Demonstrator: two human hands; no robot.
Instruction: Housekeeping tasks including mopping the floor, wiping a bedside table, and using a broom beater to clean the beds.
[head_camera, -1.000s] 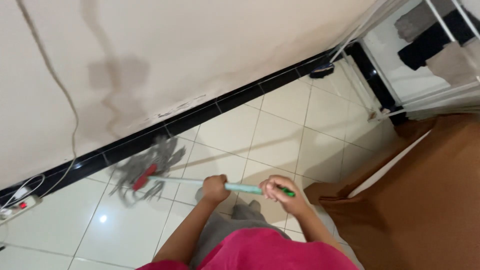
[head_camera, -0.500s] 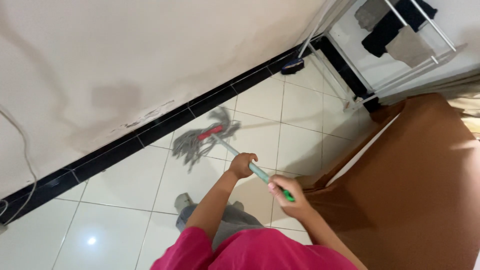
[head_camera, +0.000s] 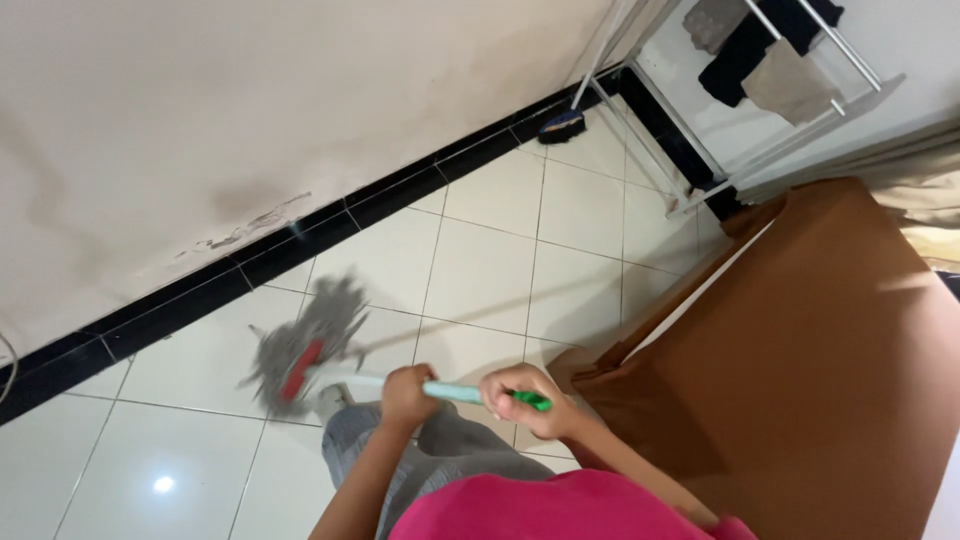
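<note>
On white floor tiles (head_camera: 480, 270) by the black skirting (head_camera: 300, 235), a blurry grey mop head (head_camera: 305, 345), probably moving. Left hand (head_camera: 408, 392) and right hand (head_camera: 522, 398) both grip the mop handle (head_camera: 455, 392); brown cover (head_camera: 800, 370) sits right.

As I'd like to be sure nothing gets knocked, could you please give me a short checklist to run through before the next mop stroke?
1. Both hands on the mop handle: left hand and right hand wrap it. Ok.
2. Mop head flat on the tiled floor: blurred. Cannot tell.
3. Mop head apart from the black skirting. Ok.
4. Brown cover close beside the right hand. Not ok.
5. Drying rack out of the mop's way. Ok.
</note>
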